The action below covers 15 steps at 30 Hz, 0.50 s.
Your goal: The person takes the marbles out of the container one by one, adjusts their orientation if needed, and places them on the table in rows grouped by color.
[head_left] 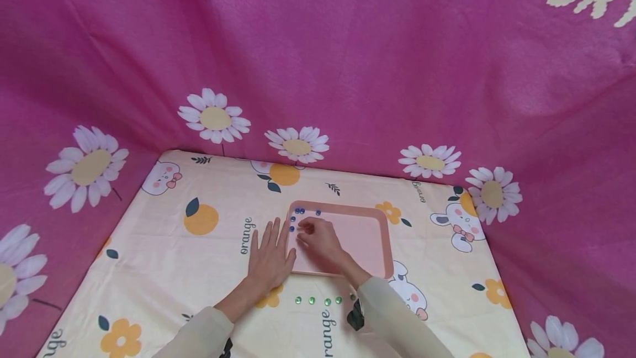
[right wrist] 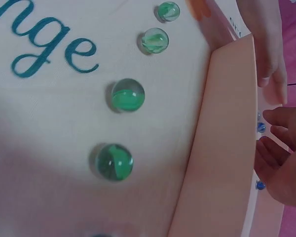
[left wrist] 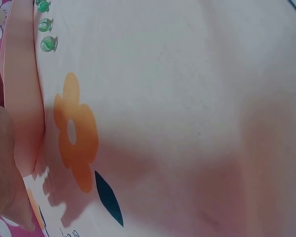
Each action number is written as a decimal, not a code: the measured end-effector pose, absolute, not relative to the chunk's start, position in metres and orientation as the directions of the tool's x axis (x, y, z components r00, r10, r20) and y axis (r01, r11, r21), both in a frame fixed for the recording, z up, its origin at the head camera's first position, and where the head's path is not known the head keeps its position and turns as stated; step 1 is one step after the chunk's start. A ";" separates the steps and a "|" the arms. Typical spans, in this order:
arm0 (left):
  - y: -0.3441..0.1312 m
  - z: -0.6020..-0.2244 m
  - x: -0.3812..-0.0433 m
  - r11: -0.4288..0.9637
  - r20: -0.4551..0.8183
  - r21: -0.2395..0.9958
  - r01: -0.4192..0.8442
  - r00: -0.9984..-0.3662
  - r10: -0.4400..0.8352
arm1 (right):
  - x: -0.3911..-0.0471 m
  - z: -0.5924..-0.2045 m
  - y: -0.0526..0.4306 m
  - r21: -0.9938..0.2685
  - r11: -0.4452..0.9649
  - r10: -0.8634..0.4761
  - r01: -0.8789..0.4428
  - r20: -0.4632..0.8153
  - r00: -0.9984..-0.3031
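A shallow pink tray (head_left: 365,212) lies on the patterned cloth, with several blue marbles (head_left: 291,229) in its far left corner and along its left side. My left hand (head_left: 269,258) lies with its fingers extended along the tray's left wall, the thumb near the rim. Over the tray's left part, my right hand (head_left: 320,241) has its fingers loosely bent beside the blue marbles. In the right wrist view a gap shows between the fingers of that right hand (right wrist: 286,163), and I see nothing held there.
Several green marbles (head_left: 312,300) form a row on the cloth in front of the tray, below the right forearm. The cloth (head_left: 164,269) carries printed oranges, flowers and rabbits. A magenta curtain (head_left: 348,70) with daisies surrounds the table's back and sides.
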<state>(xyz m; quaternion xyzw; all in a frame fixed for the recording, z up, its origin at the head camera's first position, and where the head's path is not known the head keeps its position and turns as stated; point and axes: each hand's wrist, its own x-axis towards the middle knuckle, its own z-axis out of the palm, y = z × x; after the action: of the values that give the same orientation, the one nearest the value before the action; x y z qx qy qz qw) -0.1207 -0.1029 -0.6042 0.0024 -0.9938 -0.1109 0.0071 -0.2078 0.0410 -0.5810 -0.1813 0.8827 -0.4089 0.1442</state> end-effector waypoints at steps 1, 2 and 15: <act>-0.103 -0.604 -0.121 0.977 0.015 0.213 -0.002 -1.000 -0.006 | -0.208 -0.582 0.039 -0.774 0.603 -0.434 -0.194 -0.115 -0.893; -0.103 -0.604 -0.121 0.978 0.016 0.208 -0.002 -1.000 -0.005 | -0.209 -0.582 0.038 -0.772 0.608 -0.430 -0.185 -0.124 -0.894; -0.103 -0.603 -0.120 0.984 0.027 0.178 0.001 -1.000 -0.004 | -0.214 -0.591 0.024 -0.758 0.637 -0.372 -0.143 -0.140 -0.918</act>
<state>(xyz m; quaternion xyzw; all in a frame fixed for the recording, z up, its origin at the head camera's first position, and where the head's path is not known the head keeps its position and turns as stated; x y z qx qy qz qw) -0.1203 -0.1026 -0.6034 0.0008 -0.9959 -0.0891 0.0135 -0.2135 0.0235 -0.5914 -0.1441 0.8932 -0.4012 0.1431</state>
